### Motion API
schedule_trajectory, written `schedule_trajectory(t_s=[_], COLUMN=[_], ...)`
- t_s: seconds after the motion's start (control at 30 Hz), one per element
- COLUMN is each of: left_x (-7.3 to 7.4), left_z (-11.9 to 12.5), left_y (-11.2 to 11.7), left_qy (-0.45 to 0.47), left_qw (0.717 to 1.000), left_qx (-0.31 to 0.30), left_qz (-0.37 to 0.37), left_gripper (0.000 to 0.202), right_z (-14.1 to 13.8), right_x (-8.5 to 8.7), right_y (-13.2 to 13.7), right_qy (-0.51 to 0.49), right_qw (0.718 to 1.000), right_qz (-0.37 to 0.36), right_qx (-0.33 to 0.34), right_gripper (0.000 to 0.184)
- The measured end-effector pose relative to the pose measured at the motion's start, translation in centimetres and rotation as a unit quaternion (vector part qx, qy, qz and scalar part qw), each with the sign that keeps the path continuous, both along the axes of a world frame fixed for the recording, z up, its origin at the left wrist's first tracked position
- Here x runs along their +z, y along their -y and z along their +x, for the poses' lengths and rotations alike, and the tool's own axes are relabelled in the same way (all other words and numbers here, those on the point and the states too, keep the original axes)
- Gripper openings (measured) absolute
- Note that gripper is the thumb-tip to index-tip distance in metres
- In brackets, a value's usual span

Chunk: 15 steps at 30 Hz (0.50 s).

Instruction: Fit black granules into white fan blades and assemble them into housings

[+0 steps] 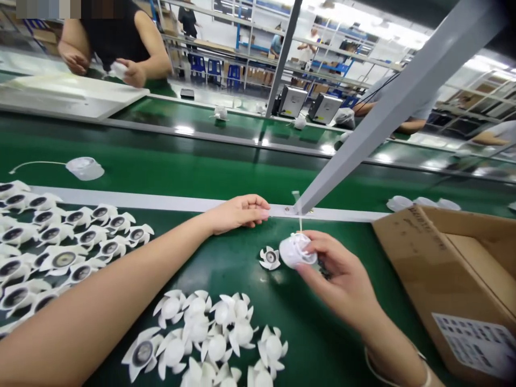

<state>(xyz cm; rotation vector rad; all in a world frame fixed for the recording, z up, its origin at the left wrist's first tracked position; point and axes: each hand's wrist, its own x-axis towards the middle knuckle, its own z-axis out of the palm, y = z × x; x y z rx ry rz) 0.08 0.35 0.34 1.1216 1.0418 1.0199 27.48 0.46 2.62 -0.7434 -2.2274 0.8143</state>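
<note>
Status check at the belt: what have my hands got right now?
Right hand holding white plastic dome. Left hand open on white belt divider. Small white rotor beside dome. Grey strut just beyond.

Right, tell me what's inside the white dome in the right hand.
Only a thin pale stem rising from the white plastic dome shows; the right hand and dome wall hide the inside.

White plastic fan housing (296, 251), thin wire rising from its top, white impeller (270, 258) lying just beside
</note>
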Motion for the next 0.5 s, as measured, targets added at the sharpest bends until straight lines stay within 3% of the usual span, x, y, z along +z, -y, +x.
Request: schedule_trajectory(t_s=[0.13,0.27,0.37,0.5], left_x=[0.6,1.5,1.6,1.3], left_z=[0.3,1.2,1.5,1.2], left_y=[0.8,1.4,1.2,0.7], left_qy=[-0.037,-0.106,-0.154,-0.217], left_qw=[0.994,0.982,0.975,0.964], left_qx=[-0.091,-0.156,-0.157,-0.147], left_qz=[0.042,0.007,-0.011,-0.033], left_gripper=[0.034,0.037,0.037,0.038], right_z=[-2.0,-2.4,-2.6,-2.7], right_x=[-1.3,-2.2,-2.1,-1.7], right_y=[0.1,0.5,0.7,0.1], right_qy=[0.049,0.074,0.091,0.097], right_qw=[0.992,0.978,0.977,0.987], right_qz=[0.101,0.190,0.191,0.116], right_qx=[0.064,0.052,0.034,0.061], right_gripper=[0.015,0.014,0.013,0.012])
